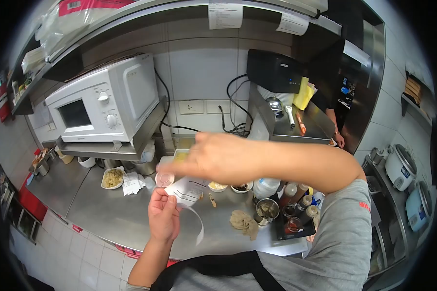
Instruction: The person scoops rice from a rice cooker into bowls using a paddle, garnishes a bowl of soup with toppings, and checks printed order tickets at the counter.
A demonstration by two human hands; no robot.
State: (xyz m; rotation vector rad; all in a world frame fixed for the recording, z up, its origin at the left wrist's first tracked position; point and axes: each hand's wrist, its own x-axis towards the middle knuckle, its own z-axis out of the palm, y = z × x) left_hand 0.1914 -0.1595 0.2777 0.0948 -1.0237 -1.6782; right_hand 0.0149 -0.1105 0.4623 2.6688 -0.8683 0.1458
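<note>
Below you lies the stainless-steel counter point(126, 220), the white microwave oven point(107, 99) above its left part and the black Epson printer point(272, 70) at upper right. Your right hand point(216, 157), blurred, crosses above the counter; whether it grips anything, I cannot tell. Your left hand point(163, 213) pinches the printed receipt point(186, 190) by its lower left edge, above the counter. Below it curls a narrow white strip point(200, 227).

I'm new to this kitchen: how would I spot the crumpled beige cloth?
Find the long stainless-steel counter. Toward its front, just left of the round metal pot, lies the crumpled beige cloth. Dull, soft folds set it apart from the shiny pot.
</note>
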